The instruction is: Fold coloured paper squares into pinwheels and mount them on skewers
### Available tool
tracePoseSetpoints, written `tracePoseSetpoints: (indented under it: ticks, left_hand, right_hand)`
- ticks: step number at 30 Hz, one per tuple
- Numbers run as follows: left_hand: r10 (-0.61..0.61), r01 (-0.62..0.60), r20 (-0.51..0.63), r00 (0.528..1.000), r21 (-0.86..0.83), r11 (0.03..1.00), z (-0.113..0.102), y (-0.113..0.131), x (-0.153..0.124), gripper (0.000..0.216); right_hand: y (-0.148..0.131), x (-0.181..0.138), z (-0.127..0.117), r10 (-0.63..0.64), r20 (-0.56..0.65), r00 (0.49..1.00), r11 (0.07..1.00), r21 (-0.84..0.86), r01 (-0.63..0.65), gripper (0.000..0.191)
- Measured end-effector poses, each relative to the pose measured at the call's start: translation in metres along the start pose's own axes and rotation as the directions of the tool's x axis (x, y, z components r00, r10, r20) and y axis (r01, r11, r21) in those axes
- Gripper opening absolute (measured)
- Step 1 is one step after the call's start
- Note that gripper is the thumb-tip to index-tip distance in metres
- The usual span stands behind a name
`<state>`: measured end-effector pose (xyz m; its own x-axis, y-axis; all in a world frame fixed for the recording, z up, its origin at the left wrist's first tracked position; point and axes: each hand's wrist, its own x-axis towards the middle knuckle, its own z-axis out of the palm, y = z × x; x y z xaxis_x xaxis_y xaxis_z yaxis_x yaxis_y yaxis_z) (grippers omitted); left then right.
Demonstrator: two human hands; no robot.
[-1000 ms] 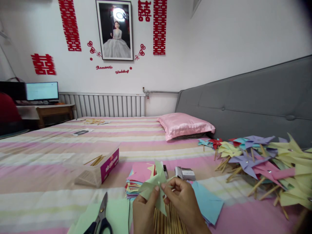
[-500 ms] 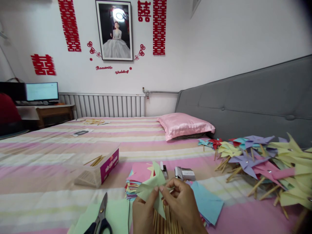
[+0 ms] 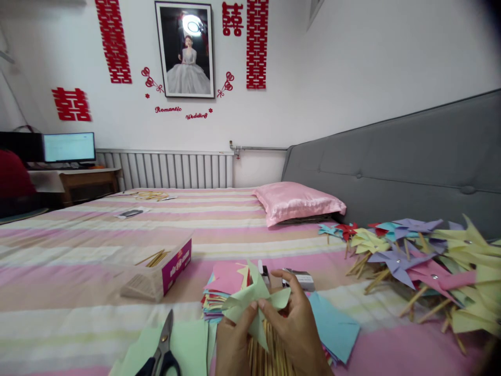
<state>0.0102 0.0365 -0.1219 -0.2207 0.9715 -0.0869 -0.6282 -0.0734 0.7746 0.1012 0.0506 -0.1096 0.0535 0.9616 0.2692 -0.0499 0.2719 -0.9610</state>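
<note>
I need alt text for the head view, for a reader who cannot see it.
The left hand and right hand hold a green paper pinwheel above sticks. On the striped bed, scissors lie to the left and colourful pinwheels to the right.

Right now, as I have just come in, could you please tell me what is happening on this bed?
A person holds a pale green paper pinwheel with both hands. The thumbs of the left hand and right hand press close together near its middle, above a bundle of thin wooden sticks. Many-coloured paper pinwheels on sticks lie in a pile to the right. To the left, dark-handled metal scissors rest on pale green paper sheets.
</note>
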Motion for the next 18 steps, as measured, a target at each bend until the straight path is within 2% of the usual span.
tracePoseSetpoints:
  ticks: [4,8,11,14,18]
  left_hand:
    - [-0.030,0.029,0.049,0.998,0.015,0.999,0.002,0.003,-0.006,0.017]
    - [-0.108,0.098,0.108,0.988,0.092,0.991,-0.001,0.001,-0.005,0.022]
    - [-0.134,0.114,0.113,0.985,0.162,0.980,-0.005,-0.002,0.001,0.028]
    - [-0.136,0.114,0.107,0.985,0.192,0.975,-0.008,-0.006,0.007,0.031]
    - [-0.134,0.087,0.155,0.979,0.276,0.957,-0.008,-0.010,0.007,0.030]
  right_hand:
    - [-0.006,0.004,-0.009,0.027,0.059,0.998,0.998,0.051,-0.030,0.054]
    - [-0.003,0.012,-0.024,0.116,0.119,0.986,0.985,0.112,-0.129,0.061]
    - [0.002,0.019,-0.035,0.158,0.123,0.980,0.981,0.089,-0.170,0.065]
    - [0.005,0.023,-0.044,0.177,0.191,0.966,0.979,0.065,-0.192,0.066]
    - [0.003,0.021,-0.050,0.202,0.293,0.935,0.976,0.019,-0.217,0.066]
